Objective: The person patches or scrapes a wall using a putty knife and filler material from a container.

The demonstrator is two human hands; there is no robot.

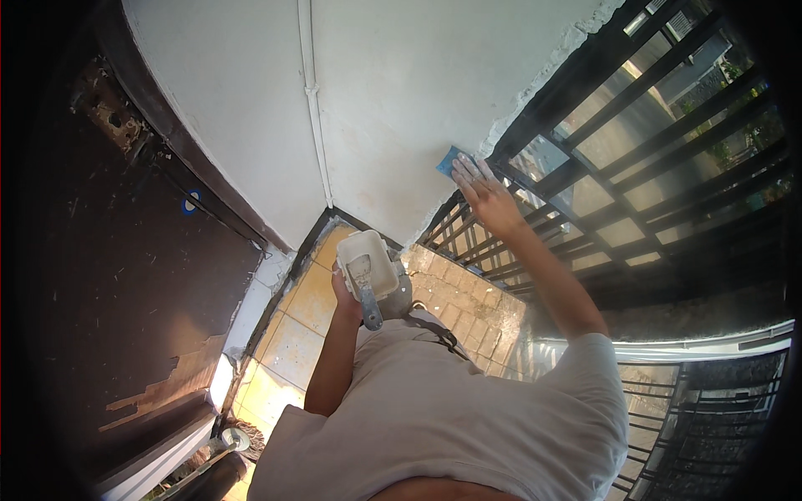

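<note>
My left hand [342, 292] is closed round the side of a small off-white tub [383, 265], held in front of my body. Inside the tub leans a putty knife [368, 301] with a smeared blade, its grey handle sticking out over the near rim. With my right arm stretched forward, my right hand [483, 194] presses a flat blue putty spreader [449, 160] on the white wall [401, 108], close by its rough right edge. White residue coats the fingers of that hand. Part of the spreader is hidden under them.
A dark slatted metal gate [585, 167] meets the wall on the right. A white conduit [313, 117] runs down the wall to the corner. On the left stands a worn brown door [142, 275] with peeling lower veneer. Yellowish tiles [301, 309] and brick paving [468, 301] lie below.
</note>
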